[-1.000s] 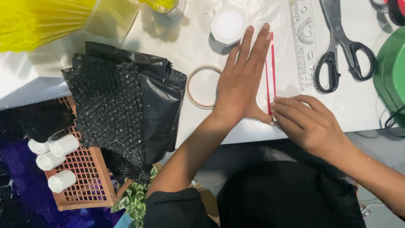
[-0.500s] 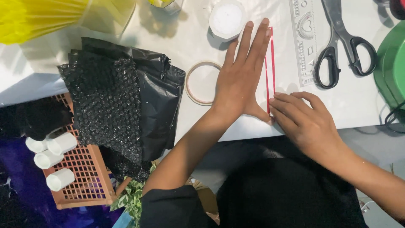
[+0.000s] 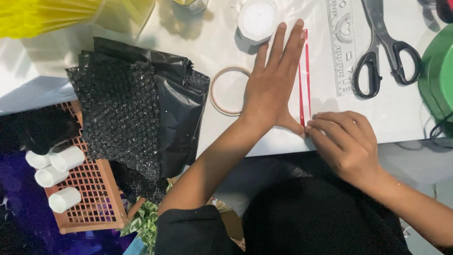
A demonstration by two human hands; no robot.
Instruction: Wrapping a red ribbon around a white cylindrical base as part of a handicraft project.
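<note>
My left hand [image 3: 272,80] lies flat on the white table [image 3: 207,52], fingers together and stretched away from me, thumb out to the right. Alongside it runs a long thin red strip [image 3: 306,71], which looks like two parallel red lines. My right hand [image 3: 343,141] is curled at the table's near edge, its fingertips pinching the near end of the red strip right against my left thumb. A thin ring of tape [image 3: 227,89] lies just left of my left hand.
Black scissors [image 3: 383,52] and a clear stencil ruler [image 3: 343,42] lie right of the strip. A white round container [image 3: 257,19] sits beyond my fingers. Black bubble wrap and bags [image 3: 137,113] cover the left. An orange crate [image 3: 89,198] holds white rolls. A green object [image 3: 439,71] is far right.
Both hands stay on the strip. My right fingertips have crept slightly toward the strip's near end beside my left thumb; the view has shifted a little.
</note>
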